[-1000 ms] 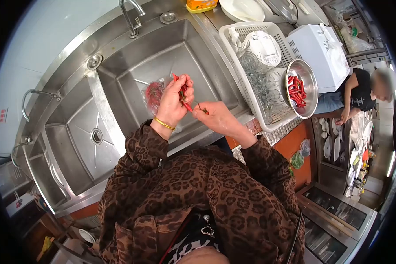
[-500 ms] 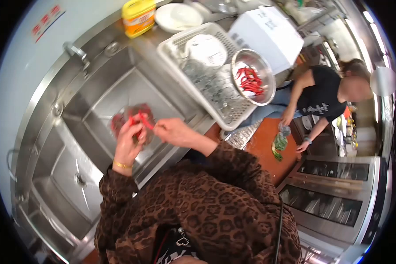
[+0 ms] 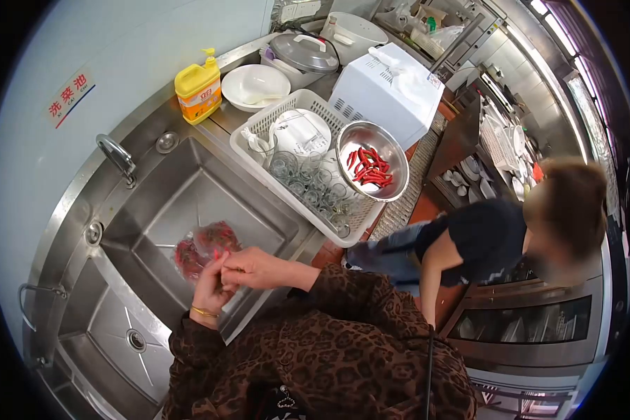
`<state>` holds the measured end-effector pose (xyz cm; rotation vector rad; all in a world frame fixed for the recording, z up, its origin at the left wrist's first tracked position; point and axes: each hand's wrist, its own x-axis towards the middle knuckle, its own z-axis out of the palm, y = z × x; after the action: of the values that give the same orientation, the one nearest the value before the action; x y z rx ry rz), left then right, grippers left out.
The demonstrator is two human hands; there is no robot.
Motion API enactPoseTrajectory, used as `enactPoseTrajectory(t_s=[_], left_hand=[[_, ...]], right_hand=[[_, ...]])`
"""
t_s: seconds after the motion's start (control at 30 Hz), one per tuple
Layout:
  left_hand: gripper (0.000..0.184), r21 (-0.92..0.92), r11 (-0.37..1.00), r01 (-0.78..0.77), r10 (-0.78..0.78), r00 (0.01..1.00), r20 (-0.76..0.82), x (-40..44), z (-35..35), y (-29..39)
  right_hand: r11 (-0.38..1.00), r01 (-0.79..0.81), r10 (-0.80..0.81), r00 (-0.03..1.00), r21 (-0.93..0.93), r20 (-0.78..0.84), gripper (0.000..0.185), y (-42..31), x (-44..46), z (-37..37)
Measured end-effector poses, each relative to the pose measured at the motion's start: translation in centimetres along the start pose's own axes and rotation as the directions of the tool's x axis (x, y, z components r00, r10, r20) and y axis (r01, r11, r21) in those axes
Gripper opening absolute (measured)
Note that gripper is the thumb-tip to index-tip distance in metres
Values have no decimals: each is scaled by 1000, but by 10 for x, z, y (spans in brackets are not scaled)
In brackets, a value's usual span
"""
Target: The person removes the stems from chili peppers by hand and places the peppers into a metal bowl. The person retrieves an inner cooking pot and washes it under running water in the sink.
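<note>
My left hand (image 3: pixel 210 287), with a yellow bracelet at the wrist, is closed over the near edge of the metal sink (image 3: pixel 259 213). A small bit of red shows at its fingertips. My right hand (image 3: pixel 248 269) meets it, fingers pinched together; what they hold is hidden. Just beyond my hands, clear plastic bags of red chilies (image 3: pixel 215 238) lie in the sink. A steel bowl (image 3: pixel 392 150) of red chilies (image 3: pixel 369 168) rests on the right side of a white basket (image 3: pixel 248 168) holding glasses (image 3: pixel 304 178).
Behind the basket stand a yellow bottle (image 3: pixel 199 91), a white bowl (image 3: pixel 241 87), a lidded pot (image 3: pixel 304 56) and a white box (image 3: pixel 385 94). To the right a co-worker in a dark shirt (image 3: pixel 486 234) bends close to my right side. A faucet (image 3: pixel 117 155) rises behind the sink.
My hands have come together, and the red chilies seen between them earlier are mostly hidden. The co-worker has moved nearer and bent down. The view has shifted, showing more of the counter behind.
</note>
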<state>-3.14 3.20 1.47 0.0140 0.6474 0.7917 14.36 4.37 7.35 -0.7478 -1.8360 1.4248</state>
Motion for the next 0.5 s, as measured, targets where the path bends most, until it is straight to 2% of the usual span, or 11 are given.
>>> enactPoseTrajectory(t_s=[0.03, 0.1, 0.17, 0.37, 0.5], left_hand=[[10, 3, 1000, -4, 4, 1000, 4, 0, 3, 1], [9, 26, 988, -155, 154, 987, 40, -6, 14, 4], [8, 34, 953, -302, 299, 951, 80, -12, 25, 4], [8, 226, 846, -482, 457, 876, 158, -9, 49, 13], [9, 465, 705, -535, 545, 829, 127, 13, 48, 2]], right_hand=[[1000, 5, -5, 1000, -3, 1, 19, -3, 3, -3], [910, -176, 218, 973, 374, -72, 18, -12, 8, -13], [654, -286, 443, 895, 700, -47, 16, -18, 10, -26], [663, -430, 597, 797, 612, -87, 13, -17, 0, -60], [627, -570, 649, 759, 532, 48, 15, -30, -6, -50]])
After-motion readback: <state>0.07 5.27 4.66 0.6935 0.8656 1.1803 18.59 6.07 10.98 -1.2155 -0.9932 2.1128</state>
